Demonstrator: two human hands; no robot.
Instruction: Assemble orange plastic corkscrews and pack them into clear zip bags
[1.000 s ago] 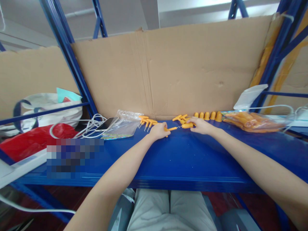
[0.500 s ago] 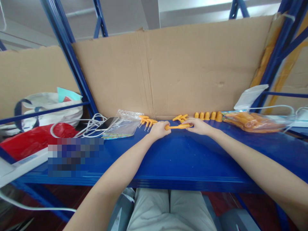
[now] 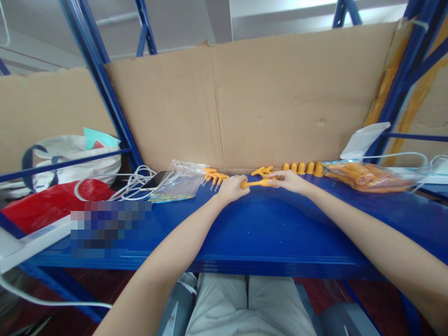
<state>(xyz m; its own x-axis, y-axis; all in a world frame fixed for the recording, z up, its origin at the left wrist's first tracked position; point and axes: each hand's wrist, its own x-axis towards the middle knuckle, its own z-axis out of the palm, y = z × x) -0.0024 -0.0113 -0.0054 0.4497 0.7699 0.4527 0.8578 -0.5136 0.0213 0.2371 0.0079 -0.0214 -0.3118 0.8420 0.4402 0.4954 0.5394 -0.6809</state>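
Head view: we find left hand and right hand, fingers pinching an orange tool's opposite ends, presumably bracing it.

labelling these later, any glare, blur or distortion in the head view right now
Head view: ceiling washed out up top; glints on the plastic bag; pixelated patch at left; held orange twisted-shaft tool soft in fine detail.

Shows orange on the corkscrew and cups, solid blue across the table, plain brown on the cardboard.
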